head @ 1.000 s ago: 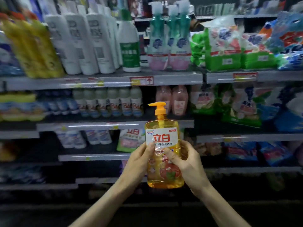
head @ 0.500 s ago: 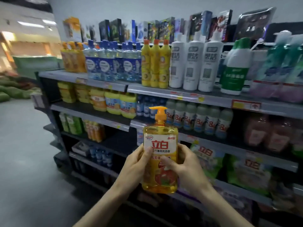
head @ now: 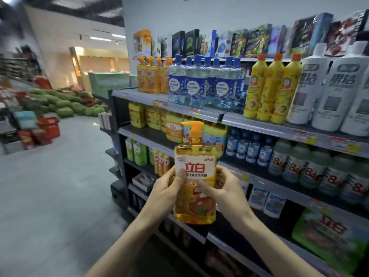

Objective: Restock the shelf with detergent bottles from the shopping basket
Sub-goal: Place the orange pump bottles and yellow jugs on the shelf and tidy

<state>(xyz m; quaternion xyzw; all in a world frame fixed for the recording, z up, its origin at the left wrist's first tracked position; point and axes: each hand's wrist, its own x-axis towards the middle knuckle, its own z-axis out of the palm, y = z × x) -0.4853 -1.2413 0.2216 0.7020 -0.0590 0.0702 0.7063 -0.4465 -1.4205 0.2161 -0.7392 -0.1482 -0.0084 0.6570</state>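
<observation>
Orange is the colour at this end of the shelving (head: pixel 137 97), tier on tier of cleaning goods running off to the right. Up on the top tier, at the left corner, sits a cluster of orange pump bottles (head: pixel 148 76) that look like the match for the one being carried, with the clear blue bottles (head: pixel 196 86) just beside them.

Now the detergent bottle (head: pixel 194 182) itself: it's in the air in front of the middle tiers, upright, label facing us, not touching any shelf. The left hand (head: pixel 165 194) is wrapped round its left flank and the right hand (head: pixel 225 192) round its right, with the fingers curled behind and each thumb pressed on the front label. That's a solid grip. There's no basket in sight from here.

My read is that this is the carry to the slot, and I'd go for that top-left cluster. Doing it well means lifting high enough for the base to clear the shelf lip, then going in base first, flat and upright, label out. How much room is left beside those orange ones, I can't tell.

Mind the pump head (head: pixel 192 126): its spout juts to the left and could snag a neighbour's.
</observation>
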